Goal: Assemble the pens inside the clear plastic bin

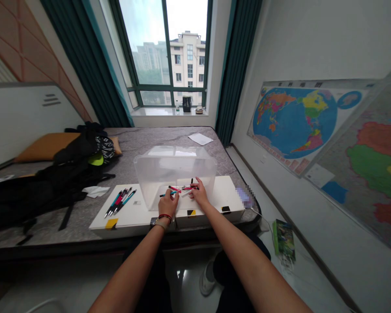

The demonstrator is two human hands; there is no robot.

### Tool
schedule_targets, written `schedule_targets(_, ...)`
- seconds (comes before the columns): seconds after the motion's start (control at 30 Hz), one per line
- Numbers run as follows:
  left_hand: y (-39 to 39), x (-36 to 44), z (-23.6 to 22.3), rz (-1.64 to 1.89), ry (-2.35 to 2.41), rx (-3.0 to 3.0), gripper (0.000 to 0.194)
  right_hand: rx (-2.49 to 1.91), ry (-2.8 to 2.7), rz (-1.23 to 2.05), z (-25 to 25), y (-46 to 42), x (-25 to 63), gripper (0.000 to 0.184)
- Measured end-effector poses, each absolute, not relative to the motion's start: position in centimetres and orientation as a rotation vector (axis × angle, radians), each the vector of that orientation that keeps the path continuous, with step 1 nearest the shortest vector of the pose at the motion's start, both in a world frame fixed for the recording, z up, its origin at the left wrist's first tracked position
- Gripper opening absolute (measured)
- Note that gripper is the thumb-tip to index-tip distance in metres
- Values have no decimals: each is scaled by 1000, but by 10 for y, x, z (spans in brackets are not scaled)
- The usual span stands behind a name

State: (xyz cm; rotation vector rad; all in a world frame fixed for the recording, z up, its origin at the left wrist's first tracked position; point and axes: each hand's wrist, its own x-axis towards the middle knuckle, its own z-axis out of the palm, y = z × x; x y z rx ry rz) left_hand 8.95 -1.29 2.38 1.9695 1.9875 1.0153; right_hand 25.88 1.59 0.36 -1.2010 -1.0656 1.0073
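My left hand (168, 204), with bands at its wrist, is closed in a pinch at a teal pen piece (163, 195). My right hand (200, 195) is closed on a slim pen piece, white toward the left; its exact shape is too small to make out. Between and behind the fingers lie several pen parts, among them a red piece (173, 188) and a black one at my right fingertips. A clear plastic bin (169, 167) stands around these parts, its near side apparently open. To the left, assembled-looking pens (120, 202) in teal, red and black lie side by side.
White flat boxes (138, 217) form the work surface on a grey mattress (130, 145). Dark bags and clothes (65, 169) lie at left, with a crumpled tissue (96, 191). A blurred phone-like object (245, 198) with a cable is at right; a green bag (284, 239) is on the floor.
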Motion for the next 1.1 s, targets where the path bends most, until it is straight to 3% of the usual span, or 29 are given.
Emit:
schedule_targets(0.37,-13,90,23,1000,1961,2017,28,-1327,-1221,862,7,10,257,19)
schedule_targets(0.8,-17,92,34,845,1972,2067,33,-1137,-1273,1228,26,2,260,41)
schedule_targets(1.1,-15,90,28,890,1938,2090,35,-1104,-1217,1262,24,3,259,37)
